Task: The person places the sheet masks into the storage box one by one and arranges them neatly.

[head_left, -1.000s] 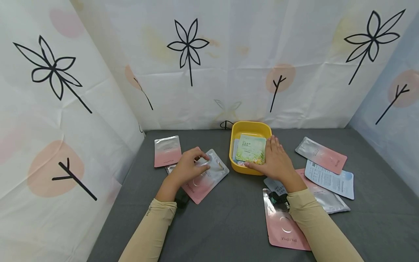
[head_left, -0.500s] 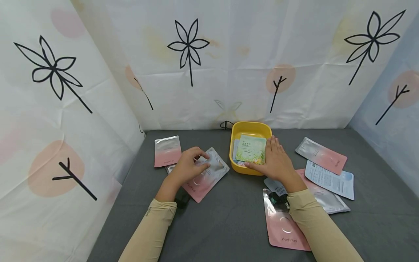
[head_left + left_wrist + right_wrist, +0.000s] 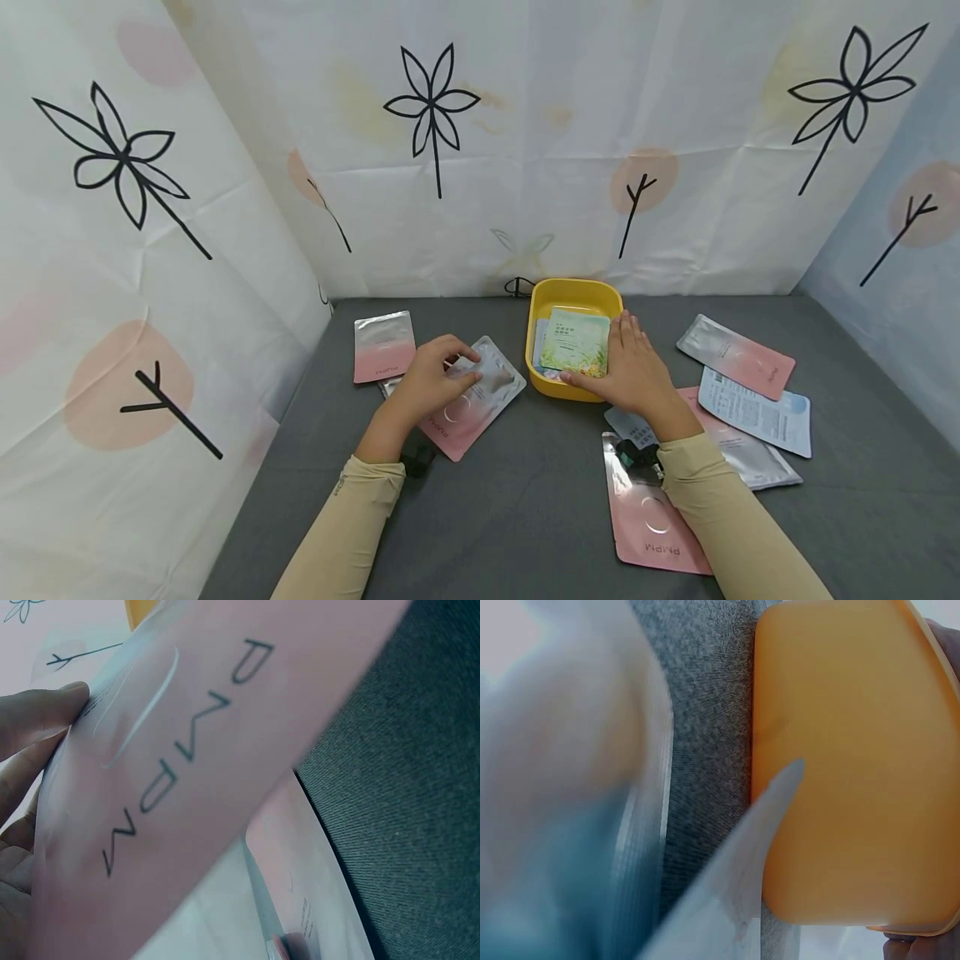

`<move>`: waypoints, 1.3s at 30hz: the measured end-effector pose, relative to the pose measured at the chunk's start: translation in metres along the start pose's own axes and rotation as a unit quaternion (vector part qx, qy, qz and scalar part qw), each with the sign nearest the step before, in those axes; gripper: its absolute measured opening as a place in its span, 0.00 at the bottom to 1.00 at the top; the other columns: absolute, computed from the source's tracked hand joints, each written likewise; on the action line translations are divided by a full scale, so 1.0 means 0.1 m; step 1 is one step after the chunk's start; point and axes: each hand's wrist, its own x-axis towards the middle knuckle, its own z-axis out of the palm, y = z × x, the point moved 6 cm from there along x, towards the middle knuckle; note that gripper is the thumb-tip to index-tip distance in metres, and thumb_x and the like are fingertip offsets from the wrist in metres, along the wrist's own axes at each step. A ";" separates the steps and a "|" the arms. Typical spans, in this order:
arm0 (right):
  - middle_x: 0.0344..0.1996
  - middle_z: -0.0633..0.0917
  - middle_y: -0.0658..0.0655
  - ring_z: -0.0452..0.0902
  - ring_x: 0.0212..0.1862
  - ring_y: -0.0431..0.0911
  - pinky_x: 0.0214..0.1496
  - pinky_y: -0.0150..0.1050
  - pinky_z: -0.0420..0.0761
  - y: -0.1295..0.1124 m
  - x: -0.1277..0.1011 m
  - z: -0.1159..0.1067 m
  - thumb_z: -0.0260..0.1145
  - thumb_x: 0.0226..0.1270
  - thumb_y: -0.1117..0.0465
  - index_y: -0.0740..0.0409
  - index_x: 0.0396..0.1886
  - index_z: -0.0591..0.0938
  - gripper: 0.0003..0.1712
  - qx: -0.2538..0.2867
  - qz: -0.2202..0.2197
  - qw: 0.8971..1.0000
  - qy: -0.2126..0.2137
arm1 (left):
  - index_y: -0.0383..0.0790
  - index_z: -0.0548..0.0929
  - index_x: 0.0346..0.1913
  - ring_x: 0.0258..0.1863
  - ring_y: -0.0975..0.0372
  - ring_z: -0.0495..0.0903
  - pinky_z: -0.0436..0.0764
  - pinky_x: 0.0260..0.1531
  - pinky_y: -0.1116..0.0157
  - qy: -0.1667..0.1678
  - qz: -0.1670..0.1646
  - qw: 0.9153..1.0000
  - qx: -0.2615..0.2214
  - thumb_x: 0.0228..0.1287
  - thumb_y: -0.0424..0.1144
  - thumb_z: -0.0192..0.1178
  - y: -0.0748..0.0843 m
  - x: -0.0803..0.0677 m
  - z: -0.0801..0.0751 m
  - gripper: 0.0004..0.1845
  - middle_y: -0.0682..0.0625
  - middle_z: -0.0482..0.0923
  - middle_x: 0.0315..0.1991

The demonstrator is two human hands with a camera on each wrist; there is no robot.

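My left hand (image 3: 433, 375) pinches a pink-and-silver face mask packet (image 3: 491, 379), its thumb on the printed front and its fingers behind. In the left wrist view, that packet (image 3: 195, 750) stands tilted above other packets. My right hand (image 3: 637, 367) rests on the near right corner of a yellow plastic basket (image 3: 573, 287), fingers straight along the rim and thumb over the front edge. Inside the basket a green packet (image 3: 576, 340) lies on top of other packets. The right wrist view shows the basket's outer wall (image 3: 855, 765).
A small pink-and-silver packet (image 3: 383, 346) lies at the left. On the right are another pink packet (image 3: 738, 354), a blue-and-white packet (image 3: 757, 408) and a large pink one (image 3: 652, 525) under the right forearm. Grey cloth (image 3: 517, 525) covers the table; patterned curtains stand behind.
The packet in my left hand has risen and tilted very slightly, its lower corner shifting away from me. My right hand and the basket have stayed put.
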 end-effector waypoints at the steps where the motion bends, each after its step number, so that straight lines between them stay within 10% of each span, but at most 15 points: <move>1: 0.85 0.39 0.74 0.35 0.87 0.69 0.86 0.65 0.44 0.00 0.00 0.00 0.57 0.58 0.12 0.75 0.84 0.41 0.83 0.000 -0.001 1.000 0.000 | 0.39 0.91 0.46 0.43 0.55 0.81 0.86 0.53 0.51 0.001 0.001 1.000 0.000 0.63 0.30 0.75 0.00 0.00 0.00 0.10 0.47 0.86 0.45; 39: 0.85 0.38 0.73 0.35 0.86 0.70 0.86 0.66 0.45 0.00 0.00 0.00 0.57 0.58 0.12 0.75 0.84 0.40 0.83 0.001 0.002 1.000 -0.005 | 0.33 0.90 0.53 0.44 0.55 0.82 0.89 0.42 0.60 0.067 0.020 0.997 -0.035 0.68 0.25 0.64 0.19 -0.01 -0.20 0.13 0.41 0.84 0.49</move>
